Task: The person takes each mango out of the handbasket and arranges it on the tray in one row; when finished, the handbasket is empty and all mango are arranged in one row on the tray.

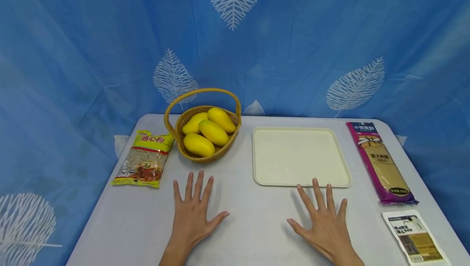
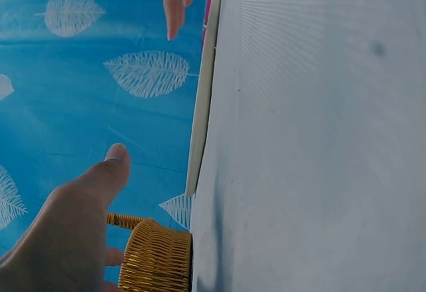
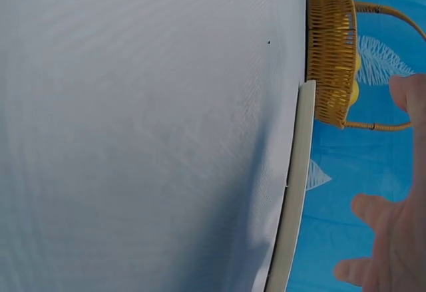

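Note:
My left hand [image 1: 192, 217] has its fingers spread straight, palm down, holding nothing, just in front of a wicker basket [image 1: 208, 159]. Several yellow mangoes [image 1: 213, 133] lie in that basket, under its tall handle. To the right, my right hand [image 1: 326, 224] is likewise spread with nothing in it, its fingertips near the front rim of a cream tray [image 1: 301, 158]. In the left wrist view, the thumb of the left hand [image 2: 73, 219] shows beside the basket [image 2: 154, 259]. The right wrist view has part of the right hand [image 3: 399, 239] beside the tray [image 3: 296, 192].
A yellow-topped bag of pasta [image 1: 145, 160] lies at the left of the white table [image 1: 249, 233]. On the right side are a purple packet of spaghetti [image 1: 382, 164] and a white and brown pouch [image 1: 416, 237]. A blue curtain [image 1: 286, 74] with white leaves hangs behind.

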Motion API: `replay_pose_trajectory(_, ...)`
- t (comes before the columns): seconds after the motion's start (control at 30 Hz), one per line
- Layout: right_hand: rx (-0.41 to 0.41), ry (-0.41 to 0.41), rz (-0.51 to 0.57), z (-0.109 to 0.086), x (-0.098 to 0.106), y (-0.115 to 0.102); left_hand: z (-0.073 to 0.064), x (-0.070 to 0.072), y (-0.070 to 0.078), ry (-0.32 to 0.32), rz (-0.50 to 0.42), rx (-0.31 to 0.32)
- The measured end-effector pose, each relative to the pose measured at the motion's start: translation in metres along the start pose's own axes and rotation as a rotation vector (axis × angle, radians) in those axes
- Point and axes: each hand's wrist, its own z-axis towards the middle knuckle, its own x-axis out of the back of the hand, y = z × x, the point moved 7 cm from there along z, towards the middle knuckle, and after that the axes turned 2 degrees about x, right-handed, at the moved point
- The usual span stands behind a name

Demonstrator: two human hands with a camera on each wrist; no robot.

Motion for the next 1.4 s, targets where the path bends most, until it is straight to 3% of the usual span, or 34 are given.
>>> replay_pose_trajectory(0.2,0.009,0.003,-0.003,-0.001,-0.001,-0.003,-0.001,-0.001,-0.003,-0.007,-0.006,0.014)
replay_pose_trajectory(0.3,0.021,0.010,0.004,-0.001,-0.002,-0.004,0.002,-0.001,-0.007,-0.015,-0.052,0.040)
replay_pose_trajectory(0.4,0.051,0.031,0.027,0.001,-0.001,-0.007,0.007,0.000,-0.013,0.006,-0.161,0.085)
replay_pose_trajectory(0.5,0.107,0.058,0.077,0.006,0.001,-0.012,0.015,0.003,-0.023,0.069,-0.317,0.139)
replay_pose_trajectory(0.6,0.213,0.071,0.147,0.014,0.003,-0.022,0.024,0.004,-0.037,0.137,-0.441,0.204)
replay_pose_trajectory(0.67,0.298,0.058,0.189,0.019,0.004,-0.030,0.030,0.002,-0.047,0.151,-0.500,0.261)
replay_pose_trajectory(0.8,0.417,0.030,0.250,0.030,0.004,-0.045,0.042,-0.005,-0.065,0.118,-0.599,0.363)
replay_pose_trajectory(1.1,0.482,0.064,0.299,0.059,-0.002,-0.062,0.072,-0.037,-0.085,0.029,-0.883,0.492)
replay_pose_trajectory(1.27,0.487,0.045,0.325,0.074,-0.006,-0.070,0.074,-0.052,-0.088,0.080,-0.944,0.541)
replay_pose_trajectory(1.4,0.493,0.032,0.347,0.085,-0.008,-0.076,0.072,-0.057,-0.087,0.134,-0.966,0.544)
